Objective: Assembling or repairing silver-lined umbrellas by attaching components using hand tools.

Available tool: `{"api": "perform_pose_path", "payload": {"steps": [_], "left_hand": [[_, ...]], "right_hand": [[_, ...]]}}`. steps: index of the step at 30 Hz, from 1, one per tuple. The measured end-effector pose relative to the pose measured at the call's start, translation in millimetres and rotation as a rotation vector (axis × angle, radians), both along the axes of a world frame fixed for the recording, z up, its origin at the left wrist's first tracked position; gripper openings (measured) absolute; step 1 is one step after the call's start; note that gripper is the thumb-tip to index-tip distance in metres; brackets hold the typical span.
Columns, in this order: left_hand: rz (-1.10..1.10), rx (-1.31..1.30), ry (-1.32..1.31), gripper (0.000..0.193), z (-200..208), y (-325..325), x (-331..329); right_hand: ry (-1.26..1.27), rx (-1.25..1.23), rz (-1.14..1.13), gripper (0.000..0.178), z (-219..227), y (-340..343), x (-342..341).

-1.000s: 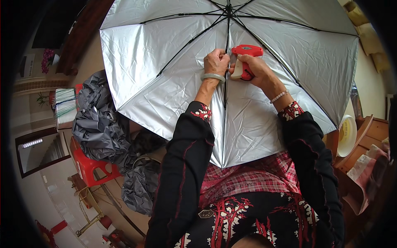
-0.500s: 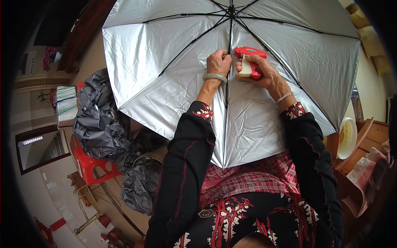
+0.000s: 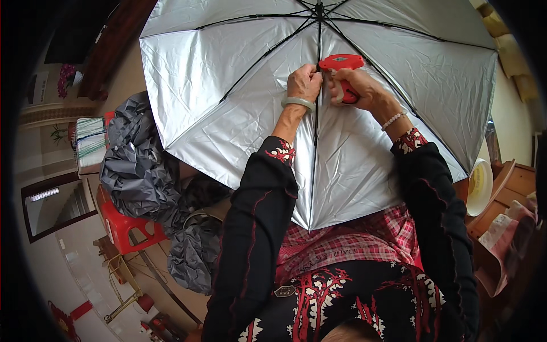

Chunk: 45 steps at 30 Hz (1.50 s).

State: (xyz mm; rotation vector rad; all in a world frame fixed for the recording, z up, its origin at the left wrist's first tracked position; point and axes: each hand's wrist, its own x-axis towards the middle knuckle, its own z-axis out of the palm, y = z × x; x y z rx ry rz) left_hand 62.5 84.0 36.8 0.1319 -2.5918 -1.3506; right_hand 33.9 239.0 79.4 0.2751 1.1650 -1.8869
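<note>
An open umbrella canopy [image 3: 199, 117], silver on the side facing me, spreads over my lap with its black ribs meeting at a hub [image 3: 319, 12] at the top. My left hand [image 3: 304, 85], a pale bangle on its wrist, is closed around a black rib [image 3: 317, 122] and the cloth there. In my right hand [image 3: 364, 90] is a red pistol-shaped hand tool [image 3: 343, 61] with a white trigger, its fingers wrapped around the grip. The tool's nose meets the rib just beyond my left fist. Whatever lies under that nose is hidden.
Crumpled dark grey cloth [image 3: 139, 171] lies heaped to the left, over a red plastic stool [image 3: 117, 225]. On the right, a white tub [image 3: 480, 187] stands by brown wooden furniture [image 3: 501, 196]. A plaid apron [image 3: 347, 251] covers my lap below the canopy.
My right hand has brought the tool up and left, onto the rib beside my left hand. Less of the white trigger shows now. My left hand has moved slightly up.
</note>
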Motion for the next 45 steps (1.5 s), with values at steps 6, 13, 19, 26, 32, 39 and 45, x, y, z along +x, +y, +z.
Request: {"api": "perform_pose_path", "payload": {"steps": [6, 13, 19, 26, 32, 39, 45], "left_hand": [[0.034, -0.034, 0.031, 0.023, -1.5, 4.2, -2.6], [0.023, -0.054, 0.058, 0.023, -10.9, -4.7, -3.3], [-0.094, -0.563, -0.013, 0.022, 11.6, -56.4, -28.4], [0.089, -0.537, 0.04, 0.024, 35.2, -40.4, -32.2], [-0.06, -0.157, -0.085, 0.036, -3.9, -37.1, -13.5], [0.017, -0.071, -0.074, 0.029, -3.4, -30.4, -14.8], [0.014, -0.184, 0.017, 0.027, -3.4, -27.2, -13.2]], "right_hand": [[0.087, 0.057, 0.023, 0.016, -7.4, 8.5, -5.6], [0.117, 0.064, 0.019, 0.025, 18.4, 15.5, 8.2], [0.305, 0.094, -0.117, 0.029, 28.6, 50.3, -12.2], [0.236, 0.143, -0.249, 0.023, 0.3, 2.4, 14.5], [0.171, 0.178, -0.253, 0.022, 5.8, -40.2, 18.7], [0.126, 0.069, -0.198, 0.026, 4.8, -36.3, 19.8], [-0.046, -0.291, -0.163, 0.026, -4.9, -14.5, 12.7]]}}
